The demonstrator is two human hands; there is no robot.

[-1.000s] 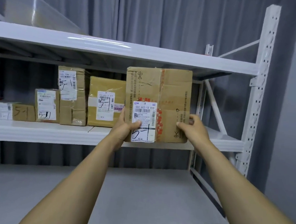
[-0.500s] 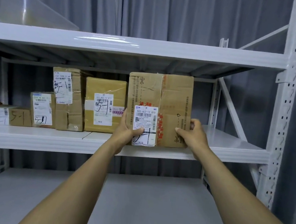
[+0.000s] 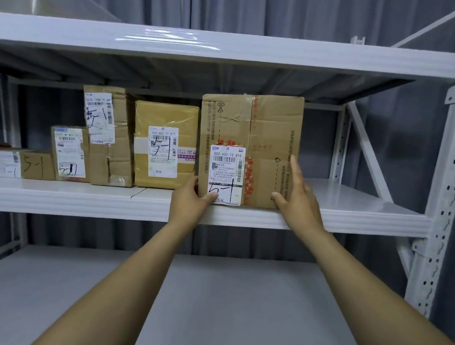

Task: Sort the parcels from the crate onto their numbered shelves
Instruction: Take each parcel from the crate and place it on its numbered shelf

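Since the earlier frame the parcel [image 3: 268,137] has settled onto the middle shelf [image 3: 356,212], and the right hand [image 3: 299,198] has loosened from its right edge. It is a worn brown cardboard box with a strip of tape running down its face and a red printed patch. A white label [image 3: 225,175] low on the left reads 502-602-12 815, with 5-1 handwritten in black. The box stands upright at the shelf's front lip, long axis vertical, labelled face turned outward. The left hand [image 3: 190,202] pinches its lower left corner, thumb on the label's bottom edge and fingers tucked round the side. The right hand's fingers [image 3: 295,167] are straight and apart, lying against the face near the right edge. Just to the left stands a yellowish parcel [image 3: 165,144], then a tall parcel [image 3: 107,135], a small parcel [image 3: 68,153] and a flat parcel [image 3: 13,163], all marked 5-1. Above runs the upper shelf [image 3: 232,47], below lies the lower shelf [image 3: 209,295].
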